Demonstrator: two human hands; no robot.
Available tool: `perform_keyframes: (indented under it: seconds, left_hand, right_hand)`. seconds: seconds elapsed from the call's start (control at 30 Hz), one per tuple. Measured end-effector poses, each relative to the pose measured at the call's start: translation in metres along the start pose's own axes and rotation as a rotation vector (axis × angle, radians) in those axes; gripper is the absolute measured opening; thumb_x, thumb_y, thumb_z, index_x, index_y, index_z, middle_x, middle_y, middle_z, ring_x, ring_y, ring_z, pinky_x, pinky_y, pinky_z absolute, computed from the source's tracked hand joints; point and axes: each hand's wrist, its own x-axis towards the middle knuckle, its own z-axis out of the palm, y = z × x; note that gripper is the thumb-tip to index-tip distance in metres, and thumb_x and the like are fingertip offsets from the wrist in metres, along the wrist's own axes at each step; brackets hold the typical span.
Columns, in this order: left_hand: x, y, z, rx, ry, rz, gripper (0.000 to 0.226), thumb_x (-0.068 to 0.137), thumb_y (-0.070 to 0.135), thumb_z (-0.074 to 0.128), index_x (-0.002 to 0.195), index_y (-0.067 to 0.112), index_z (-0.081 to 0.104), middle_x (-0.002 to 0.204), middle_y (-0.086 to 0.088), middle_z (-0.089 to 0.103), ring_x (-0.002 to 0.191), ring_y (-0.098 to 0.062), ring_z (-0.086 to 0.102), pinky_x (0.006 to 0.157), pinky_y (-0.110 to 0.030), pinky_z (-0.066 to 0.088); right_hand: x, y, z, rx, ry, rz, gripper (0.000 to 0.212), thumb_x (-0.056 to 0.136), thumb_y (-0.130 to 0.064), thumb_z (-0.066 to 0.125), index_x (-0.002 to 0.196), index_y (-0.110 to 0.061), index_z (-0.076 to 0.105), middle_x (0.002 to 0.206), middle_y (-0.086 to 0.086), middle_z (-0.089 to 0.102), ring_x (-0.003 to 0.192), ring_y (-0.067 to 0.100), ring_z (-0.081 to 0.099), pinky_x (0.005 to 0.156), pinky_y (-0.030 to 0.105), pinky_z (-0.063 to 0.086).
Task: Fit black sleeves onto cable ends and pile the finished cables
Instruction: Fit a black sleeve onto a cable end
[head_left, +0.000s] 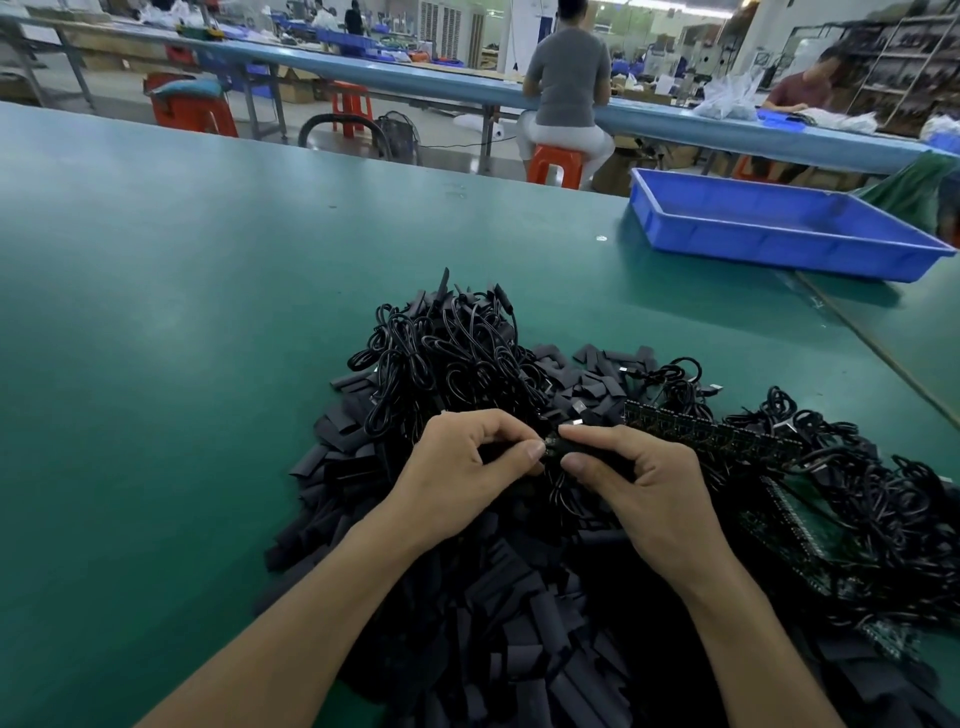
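My left hand (467, 467) and my right hand (639, 483) meet over a heap of flat black sleeves (498, 597). Between thumb and forefinger, my left hand pinches a cable end (549, 448). My right hand pinches a black sleeve (592, 448) against that end; how far the two overlap is hidden by my fingers. Beyond my hands rises a pile of coiled black cables (447, 353). To the right lies a second tangle of black cables (852, 499) over dark circuit strips (711, 431).
The green table (182, 312) stretches left and ahead. A blue plastic tray (779, 228) sits at the far right. Behind it, people sit on orange stools at a long blue bench (415, 78).
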Motion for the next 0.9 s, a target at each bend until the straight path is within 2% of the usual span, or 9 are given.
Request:
perform_keyframes:
  seconds: [0.17, 0.23, 0.37, 0.47, 0.53, 0.7, 0.9]
  left_hand:
    - [-0.0010, 0.0026, -0.0002, 0.044, 0.012, -0.005, 0.008, 0.092, 0.021, 0.072, 0.087, 0.027, 0.075, 0.077, 0.013, 0.075, 0.072, -0.001, 0.070, 0.067, -0.015, 0.050]
    - [-0.0012, 0.0038, 0.0002, 0.089, 0.036, 0.002, 0.007, 0.091, 0.026, 0.072, 0.085, 0.028, 0.075, 0.075, 0.013, 0.074, 0.069, -0.002, 0.069, 0.066, -0.020, 0.053]
    - [-0.0022, 0.0040, 0.0001, 0.173, 0.020, -0.012, 0.014, 0.092, 0.035, 0.069, 0.081, 0.030, 0.074, 0.070, 0.013, 0.072, 0.057, -0.002, 0.062, 0.062, -0.025, 0.048]
    - [-0.0022, 0.0049, 0.0003, 0.143, 0.002, -0.046, 0.013, 0.091, 0.037, 0.067, 0.082, 0.030, 0.074, 0.073, 0.014, 0.073, 0.066, -0.008, 0.068, 0.069, -0.040, 0.058]
    - [-0.0020, 0.0059, 0.0004, 0.130, -0.005, -0.052, 0.016, 0.089, 0.042, 0.065, 0.082, 0.031, 0.074, 0.073, 0.015, 0.073, 0.069, -0.010, 0.070, 0.074, -0.044, 0.058]
    - [-0.0027, 0.0066, -0.0005, 0.136, -0.039, -0.063, 0.019, 0.086, 0.045, 0.062, 0.084, 0.031, 0.075, 0.074, 0.015, 0.074, 0.072, -0.010, 0.071, 0.077, -0.046, 0.057]
    - [-0.0023, 0.0054, -0.0012, 0.167, -0.069, -0.073, 0.017, 0.087, 0.043, 0.062, 0.083, 0.032, 0.074, 0.075, 0.018, 0.073, 0.072, -0.015, 0.070, 0.076, -0.046, 0.057]
  right_hand:
    - [-0.0013, 0.0003, 0.0000, -0.042, 0.015, -0.025, 0.023, 0.079, -0.031, 0.071, 0.101, -0.040, 0.073, 0.089, -0.025, 0.072, 0.083, -0.002, 0.069, 0.074, 0.009, 0.048]
    - [-0.0017, 0.0005, 0.0001, -0.052, 0.035, -0.039, 0.021, 0.081, -0.031, 0.070, 0.100, -0.039, 0.073, 0.085, -0.026, 0.072, 0.078, -0.003, 0.068, 0.071, 0.007, 0.047]
    - [-0.0016, 0.0016, 0.0018, -0.049, 0.053, -0.044, 0.017, 0.082, -0.030, 0.070, 0.097, -0.039, 0.073, 0.082, -0.018, 0.074, 0.072, 0.005, 0.069, 0.068, 0.011, 0.050]
    - [-0.0015, 0.0020, 0.0022, -0.038, 0.053, -0.043, 0.017, 0.083, -0.031, 0.069, 0.097, -0.039, 0.074, 0.083, -0.015, 0.075, 0.072, 0.007, 0.070, 0.068, 0.013, 0.052]
    - [-0.0011, 0.0024, 0.0017, -0.025, 0.047, -0.034, 0.017, 0.083, -0.033, 0.070, 0.098, -0.039, 0.074, 0.085, -0.016, 0.075, 0.074, 0.006, 0.071, 0.070, 0.013, 0.052]
    - [-0.0008, 0.0030, 0.0029, -0.014, 0.012, -0.014, 0.023, 0.080, -0.035, 0.071, 0.102, -0.038, 0.075, 0.095, -0.020, 0.075, 0.091, 0.002, 0.071, 0.078, 0.012, 0.051]
    - [-0.0010, 0.0016, 0.0059, -0.009, 0.010, -0.022, 0.015, 0.083, -0.030, 0.070, 0.096, -0.035, 0.075, 0.085, -0.019, 0.075, 0.076, -0.001, 0.070, 0.068, 0.008, 0.049]
